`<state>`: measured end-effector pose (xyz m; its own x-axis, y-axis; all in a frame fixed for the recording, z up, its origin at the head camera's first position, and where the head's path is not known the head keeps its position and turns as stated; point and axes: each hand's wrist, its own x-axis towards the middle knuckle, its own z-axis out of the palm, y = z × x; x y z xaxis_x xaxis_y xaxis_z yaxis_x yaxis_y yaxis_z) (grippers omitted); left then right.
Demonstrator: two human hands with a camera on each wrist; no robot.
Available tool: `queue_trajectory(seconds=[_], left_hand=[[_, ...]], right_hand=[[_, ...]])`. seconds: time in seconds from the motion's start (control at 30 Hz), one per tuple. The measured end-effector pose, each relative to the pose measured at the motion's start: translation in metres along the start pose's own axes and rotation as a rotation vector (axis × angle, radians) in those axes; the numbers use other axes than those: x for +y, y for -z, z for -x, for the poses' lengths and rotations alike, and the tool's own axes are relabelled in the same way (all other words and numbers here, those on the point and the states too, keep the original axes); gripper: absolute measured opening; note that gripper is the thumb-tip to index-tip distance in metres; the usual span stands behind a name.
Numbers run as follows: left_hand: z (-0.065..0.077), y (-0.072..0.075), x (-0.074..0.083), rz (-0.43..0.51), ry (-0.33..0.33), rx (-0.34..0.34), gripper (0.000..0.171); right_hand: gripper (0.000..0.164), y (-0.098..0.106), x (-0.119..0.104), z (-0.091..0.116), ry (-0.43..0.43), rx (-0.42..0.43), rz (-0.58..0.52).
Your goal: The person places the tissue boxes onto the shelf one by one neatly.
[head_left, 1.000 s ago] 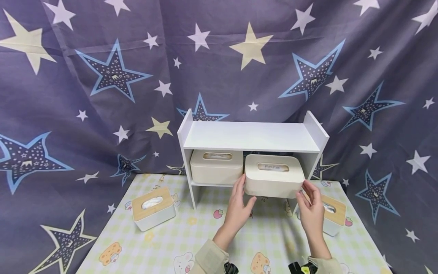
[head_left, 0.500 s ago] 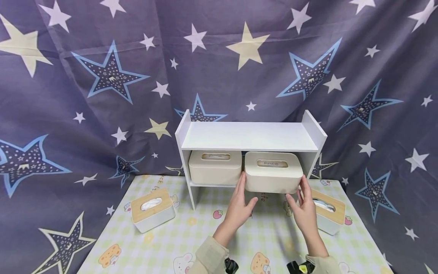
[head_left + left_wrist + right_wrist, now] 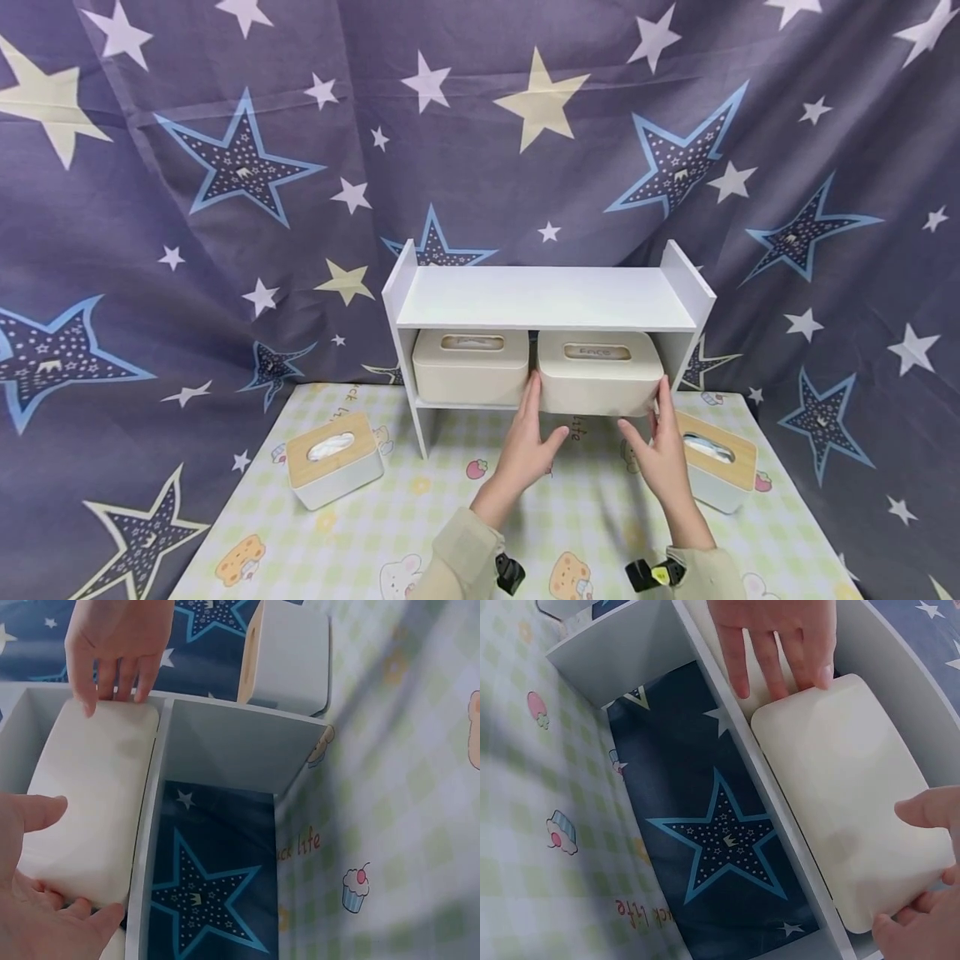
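**In the white shelf [image 3: 546, 300], the cream box [image 3: 600, 393] lies crosswise**

Head view: the box is under the top board, at two o'clock from the left hand [image 3: 523, 450] and ten o'clock from the right hand [image 3: 663, 458], about equally near both. Its long axis runs nine to three. Fingers extended, the hands touch its ends, neither one clenched.

Left wrist view: the axis slants one to seven, right hand at one, left at seven.

Right wrist view: it slants eleven to five, left hand at eleven, right at five.

Right cream box [image 3: 600, 387] partly covered by hands [image 3: 521, 454] [image 3: 663, 462], lettering [image 3: 472, 342] on left box [image 3: 471, 382] illegible, sleeves [image 3: 467, 548] cut off at bottom edge
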<state>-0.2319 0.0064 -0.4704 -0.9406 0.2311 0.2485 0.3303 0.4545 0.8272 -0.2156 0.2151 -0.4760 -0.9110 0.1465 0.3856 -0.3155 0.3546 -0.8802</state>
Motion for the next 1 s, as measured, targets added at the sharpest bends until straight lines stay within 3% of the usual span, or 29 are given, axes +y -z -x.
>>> queue_trajectory(seconds=[0.53, 0.77, 1.0], left_hand=[[-0.012, -0.003, -0.005, 0.014, -0.040, -0.010, 0.088], [-0.002, -0.013, -0.014, 0.101, -0.073, 0.027, 0.083], [0.010, -0.016, -0.019, 0.120, -0.111, 0.041, 0.080]], right_hand=[[0.096, -0.003, 0.007, -0.014, -0.031, -0.018, 0.054], [0.083, -0.001, 0.011, -0.001, -0.020, 0.027, 0.088], [0.071, 0.011, 0.018, 0.017, -0.033, 0.086, 0.079]])
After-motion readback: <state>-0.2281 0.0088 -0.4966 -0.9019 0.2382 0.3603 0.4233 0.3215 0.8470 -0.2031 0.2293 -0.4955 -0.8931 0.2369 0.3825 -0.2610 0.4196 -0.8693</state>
